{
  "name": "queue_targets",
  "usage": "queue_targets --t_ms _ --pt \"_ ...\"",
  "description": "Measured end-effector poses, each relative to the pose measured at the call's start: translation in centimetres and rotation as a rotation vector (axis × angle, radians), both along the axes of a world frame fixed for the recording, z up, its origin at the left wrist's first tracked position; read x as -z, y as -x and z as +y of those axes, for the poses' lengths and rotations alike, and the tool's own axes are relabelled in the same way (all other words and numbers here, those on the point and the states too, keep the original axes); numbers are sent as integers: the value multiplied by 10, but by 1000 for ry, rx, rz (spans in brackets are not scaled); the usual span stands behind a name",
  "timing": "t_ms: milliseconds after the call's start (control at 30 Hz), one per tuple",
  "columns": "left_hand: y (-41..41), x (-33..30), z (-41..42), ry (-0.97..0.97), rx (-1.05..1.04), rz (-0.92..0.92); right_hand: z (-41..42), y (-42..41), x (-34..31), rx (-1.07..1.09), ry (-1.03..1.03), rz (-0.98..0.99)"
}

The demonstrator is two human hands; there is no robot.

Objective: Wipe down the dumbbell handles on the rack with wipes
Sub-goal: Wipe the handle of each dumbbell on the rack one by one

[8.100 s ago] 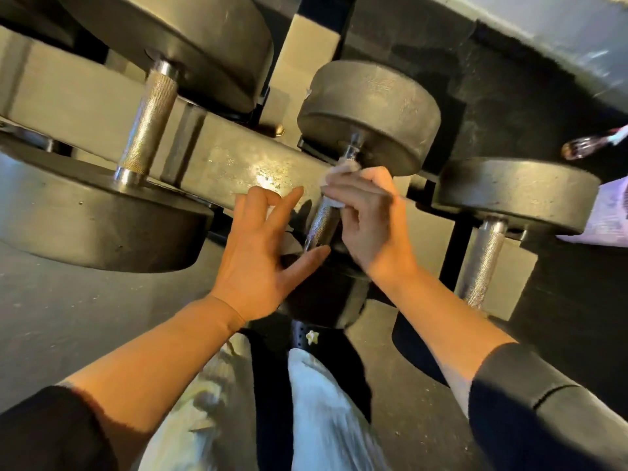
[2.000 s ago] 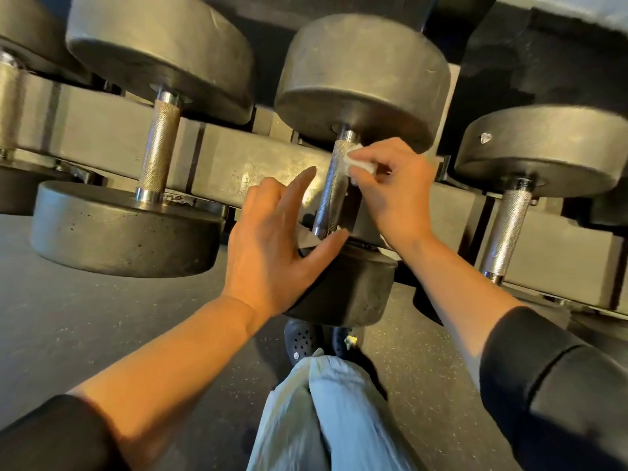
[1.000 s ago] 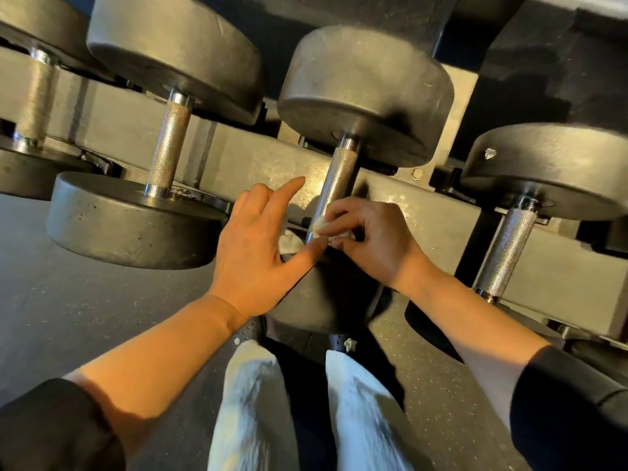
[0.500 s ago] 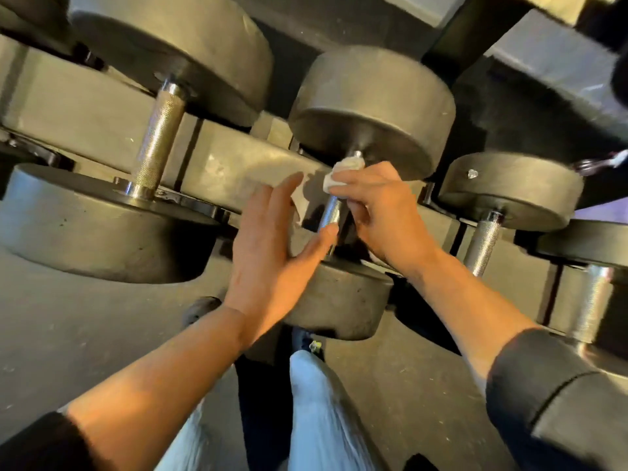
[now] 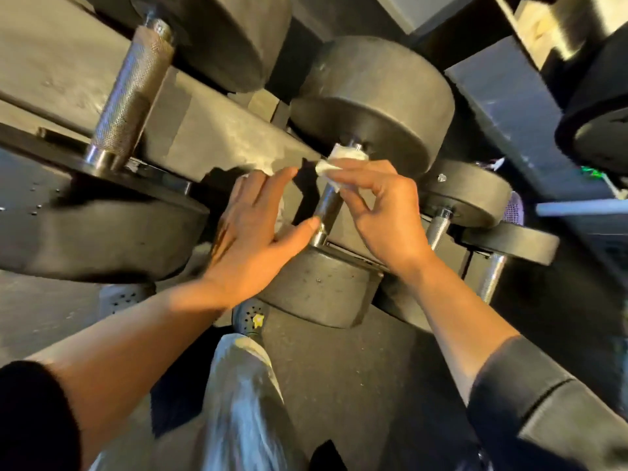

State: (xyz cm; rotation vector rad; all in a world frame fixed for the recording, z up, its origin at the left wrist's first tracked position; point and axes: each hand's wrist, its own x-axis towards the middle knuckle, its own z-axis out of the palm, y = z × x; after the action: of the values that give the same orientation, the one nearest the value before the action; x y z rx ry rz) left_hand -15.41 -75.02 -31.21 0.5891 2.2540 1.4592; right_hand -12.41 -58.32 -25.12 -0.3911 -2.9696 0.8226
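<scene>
A black dumbbell lies on the rack in front of me, its steel handle [image 5: 328, 207] running between a far head [image 5: 377, 100] and a near head [image 5: 323, 287]. My right hand [image 5: 380, 212] pinches a small white wipe [image 5: 339, 161] against the top of that handle, just under the far head. My left hand [image 5: 258, 232] is spread flat with straight fingers to the left of the handle, thumb tip touching its lower part. A bit of white paper shows behind the left fingers.
A larger dumbbell with a knurled handle [image 5: 131, 86] sits to the left on the grey rack beam [image 5: 210, 130]. Smaller dumbbells [image 5: 469, 198] lie to the right. Dark rubber floor [image 5: 339, 368], my light trouser leg and a shoe are below.
My right hand slid the wipe from the bottom of the handle up to its top over the last second. My left hand stayed spread beside the handle.
</scene>
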Motion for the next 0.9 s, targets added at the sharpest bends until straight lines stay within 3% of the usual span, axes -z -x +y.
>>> queue_targets --t_ms 67,167,233,467,900 --pt "0 2 0 -21 -17 -15 0 11 7 -71 -156 45" --pt "-2 2 1 -43 8 -12 6 17 13 -257 -453 -113" --pt "-1 2 0 -54 18 -27 7 17 13 -341 -541 -205" --pt "1 1 -1 -60 10 -22 -6 17 1 -383 -544 -321" --pt "1 2 -1 -64 14 -29 -10 8 2 -406 -495 -336"
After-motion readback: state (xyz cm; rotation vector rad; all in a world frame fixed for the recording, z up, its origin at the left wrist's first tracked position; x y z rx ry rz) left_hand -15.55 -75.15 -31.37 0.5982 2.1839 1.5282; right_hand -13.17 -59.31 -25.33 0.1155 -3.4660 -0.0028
